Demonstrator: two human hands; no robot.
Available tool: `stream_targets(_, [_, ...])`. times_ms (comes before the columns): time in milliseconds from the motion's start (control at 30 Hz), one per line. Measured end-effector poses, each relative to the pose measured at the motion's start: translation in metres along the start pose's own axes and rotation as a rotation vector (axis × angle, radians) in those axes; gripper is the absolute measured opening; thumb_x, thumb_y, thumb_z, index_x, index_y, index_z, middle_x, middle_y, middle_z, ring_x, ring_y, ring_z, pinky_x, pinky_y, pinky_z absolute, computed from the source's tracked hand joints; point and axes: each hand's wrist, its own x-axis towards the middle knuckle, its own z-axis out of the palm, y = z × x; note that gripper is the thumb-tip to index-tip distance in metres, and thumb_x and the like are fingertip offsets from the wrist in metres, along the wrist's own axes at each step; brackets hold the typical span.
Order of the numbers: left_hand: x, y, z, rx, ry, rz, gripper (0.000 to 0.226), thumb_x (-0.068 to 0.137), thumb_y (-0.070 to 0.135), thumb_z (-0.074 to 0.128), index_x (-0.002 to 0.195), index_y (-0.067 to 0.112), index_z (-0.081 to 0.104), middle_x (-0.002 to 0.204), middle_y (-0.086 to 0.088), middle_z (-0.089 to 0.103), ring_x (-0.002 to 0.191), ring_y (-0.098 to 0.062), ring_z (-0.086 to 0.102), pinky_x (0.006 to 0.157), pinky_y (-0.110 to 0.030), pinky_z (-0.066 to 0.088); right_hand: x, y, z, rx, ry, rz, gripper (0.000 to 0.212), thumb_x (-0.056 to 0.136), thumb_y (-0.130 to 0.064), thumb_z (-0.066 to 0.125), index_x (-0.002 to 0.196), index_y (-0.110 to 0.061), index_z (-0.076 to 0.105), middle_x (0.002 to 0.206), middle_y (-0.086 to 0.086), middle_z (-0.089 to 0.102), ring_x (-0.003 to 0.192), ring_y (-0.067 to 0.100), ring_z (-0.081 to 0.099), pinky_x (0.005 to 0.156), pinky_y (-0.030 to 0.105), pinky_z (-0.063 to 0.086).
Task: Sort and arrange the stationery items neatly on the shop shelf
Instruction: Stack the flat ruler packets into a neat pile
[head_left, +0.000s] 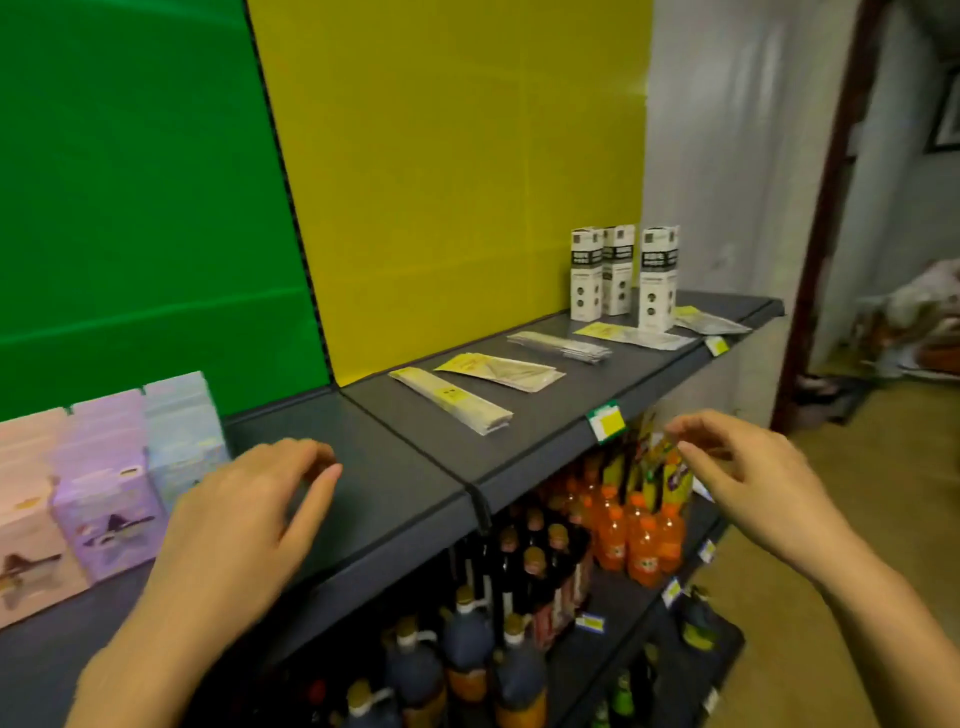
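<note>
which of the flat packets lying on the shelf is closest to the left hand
The leftmost packet, with a small yellow sticker on it. It lies angled nearest the left hand; the other packets sit further right.

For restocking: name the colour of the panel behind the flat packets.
Yellow back panel, head view.

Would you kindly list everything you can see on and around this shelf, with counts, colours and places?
Shelf: one, dark grey, across the middle.
Upright boxes: three, white and black, far right of shelf.
Flat packets: five or so, clear and yellow, in a row along the shelf.
Pastel boxes: three, pink, purple, pale blue, left end.
Back panels: two, green and yellow.
Price tag: one, yellow, on the shelf edge.
Orange bottles: several, lower shelf.
Dark bottles: several, lower shelf.
Left hand: empty, over the shelf.
Right hand: empty, fingers curled.
</note>
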Motion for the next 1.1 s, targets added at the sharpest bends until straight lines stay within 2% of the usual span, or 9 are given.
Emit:
stream_targets(167, [0.023,0.075,0.050,0.051,-0.049,-0.025,0.035,0.084,0.045,0.032,0.084,0.024,0.060,0.071,0.003,0.064,0.065,-0.025,0.064,0.051,-0.030,0.042,-0.015,0.087,-0.035,-0.073,-0.004,0.105,0.023,0.085,-0.025,0.059,0.092,-0.046,0.053,0.095,-0.016,0.065,0.089,0.013,0.065,0.080,0.042,0.053])
stream_targets(367, [0.052,0.162,0.108,0.129,-0.065,-0.051,0.025,0.080,0.033,0.044,0.073,0.016,0.061,0.062,-0.004,0.064,0.056,-0.030,0.063,0.049,-0.026,0.031,-0.003,0.177,-0.078,-0.151,-0.023,0.133,0.017,0.087,-0.026,0.058,0.101,-0.034,0.063,0.091,-0.021,0.060,0.094,0.009,0.063,0.080,0.036,0.052])
stream_targets(500, [0.073,0.201,0.136,0.134,-0.054,-0.035,0.037,0.082,0.040,0.033,0.074,0.016,0.061,0.060,-0.003,0.062,0.056,-0.029,0.063,0.050,-0.027,0.034,0.014,0.220,-0.099,-0.174,-0.036,0.120,0.017,0.089,-0.030,0.054,0.104,-0.036,0.061,0.095,-0.024,0.057,0.096,0.005,0.061,0.081,0.035,0.052])
stream_targets(567, [0.083,0.218,0.150,0.134,-0.063,-0.037,0.041,0.083,0.042,0.030,0.074,0.016,0.060,0.060,-0.002,0.061,0.058,-0.029,0.063,0.050,-0.029,0.036,0.023,0.239,-0.103,-0.183,-0.052,0.126,0.018,0.090,-0.032,0.053,0.106,-0.037,0.060,0.094,-0.025,0.055,0.091,0.004,0.059,0.077,0.031,0.050])
stream_targets(667, [0.097,0.239,0.172,0.137,-0.076,-0.057,0.042,0.082,0.042,0.030,0.073,0.016,0.061,0.063,-0.003,0.064,0.062,-0.031,0.065,0.052,-0.031,0.040,0.038,0.264,-0.099,-0.207,-0.100,0.132,0.018,0.091,-0.033,0.051,0.106,-0.037,0.059,0.094,-0.024,0.054,0.068,-0.006,0.046,0.062,0.021,0.040])
stream_targets(733, [0.107,0.251,0.187,0.137,-0.086,-0.072,0.042,0.082,0.042,0.030,0.073,0.016,0.062,0.067,-0.004,0.066,0.065,-0.031,0.066,0.053,-0.031,0.042,0.052,0.281,-0.093,-0.208,-0.127,0.129,0.018,0.092,-0.034,0.050,0.107,-0.036,0.059,0.096,-0.022,0.055,0.067,-0.007,0.043,0.059,0.018,0.035])
stream_targets(900, [0.138,0.272,0.220,0.148,-0.048,-0.117,0.039,0.082,0.043,0.032,0.073,0.018,0.062,0.065,-0.001,0.064,0.061,-0.029,0.064,0.054,-0.026,0.029,0.104,0.322,-0.071,-0.183,-0.157,0.056,0.019,0.092,-0.035,0.049,0.108,-0.036,0.059,0.106,-0.019,0.062,0.094,0.001,0.057,0.069,0.020,0.041])
stream_targets(1000, [0.166,0.281,0.235,0.143,-0.034,-0.145,0.039,0.083,0.044,0.030,0.074,0.019,0.059,0.064,0.000,0.059,0.061,-0.028,0.062,0.053,-0.030,0.034,0.152,0.335,-0.065,-0.146,-0.162,0.003,0.020,0.092,-0.033,0.049,0.109,-0.032,0.060,0.106,-0.017,0.062,0.096,0.002,0.057,0.071,0.019,0.044])
stream_targets(1100, [0.196,0.291,0.244,0.137,-0.015,-0.180,0.040,0.083,0.045,0.029,0.077,0.020,0.059,0.067,-0.001,0.061,0.063,-0.028,0.063,0.052,-0.031,0.041,0.204,0.346,-0.065,-0.098,-0.150,-0.069,0.020,0.092,-0.029,0.051,0.109,-0.027,0.062,0.103,-0.013,0.063,0.094,0.005,0.058,0.079,0.026,0.050])
